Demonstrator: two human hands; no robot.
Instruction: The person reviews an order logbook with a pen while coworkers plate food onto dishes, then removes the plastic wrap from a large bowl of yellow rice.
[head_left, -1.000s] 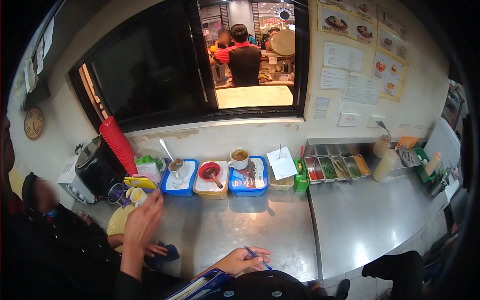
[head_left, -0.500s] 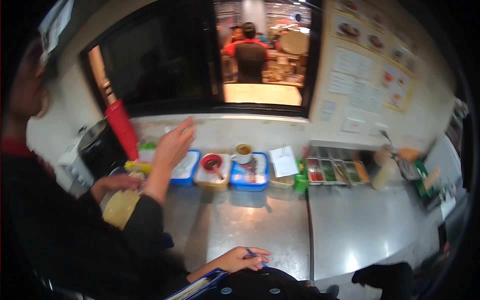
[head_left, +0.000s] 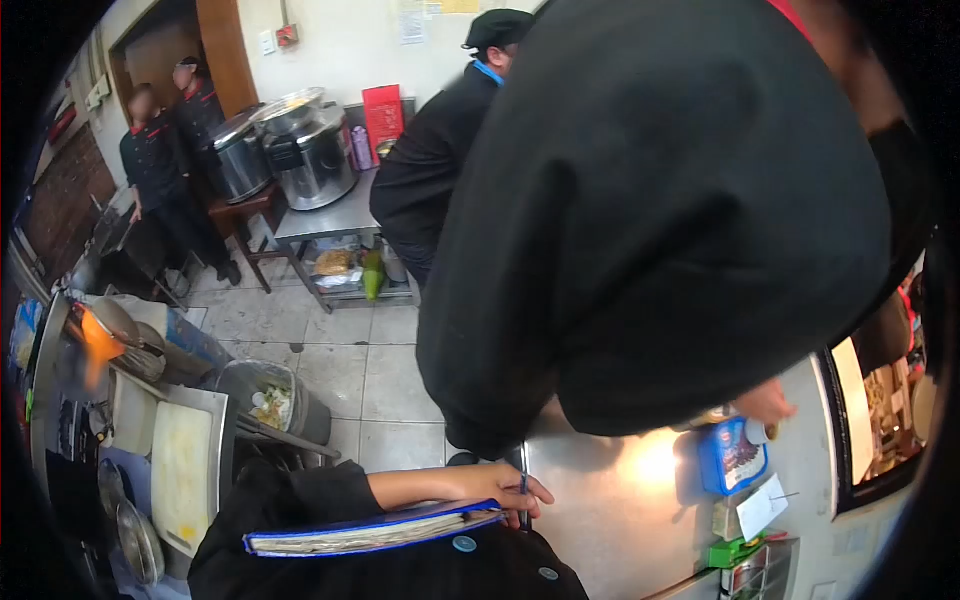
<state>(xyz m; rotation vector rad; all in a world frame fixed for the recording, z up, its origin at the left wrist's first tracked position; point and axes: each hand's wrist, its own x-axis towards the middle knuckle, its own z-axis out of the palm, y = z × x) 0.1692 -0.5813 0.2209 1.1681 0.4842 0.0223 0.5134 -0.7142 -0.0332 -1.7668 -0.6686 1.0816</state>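
My left hand (head_left: 515,497) is closed around a dark blue pen (head_left: 524,484), just in front of my jacket. Between my left forearm and body lies a thick notebook (head_left: 375,533) with a blue cover, its page edges showing. My right hand is out of view. Close in front, a co-worker in a black jacket (head_left: 670,210) fills much of the view, leaning over the steel counter (head_left: 590,500). That person's hand (head_left: 766,402) is beside a blue tub (head_left: 733,458) and a white cup (head_left: 757,431).
A grey bin (head_left: 312,405) with food scraps stands on the tiled floor (head_left: 400,375). Large steel pots (head_left: 312,160) sit on a steel table, where another co-worker (head_left: 420,170) stands. Two people (head_left: 160,150) are near the doorway. At left are a cutting board (head_left: 182,470) and pans (head_left: 138,540).
My view has swung left, away from the window and wall, to the kitchen floor and pots. The nearby co-worker now fills the right and centre. My left hand still holds the pen.
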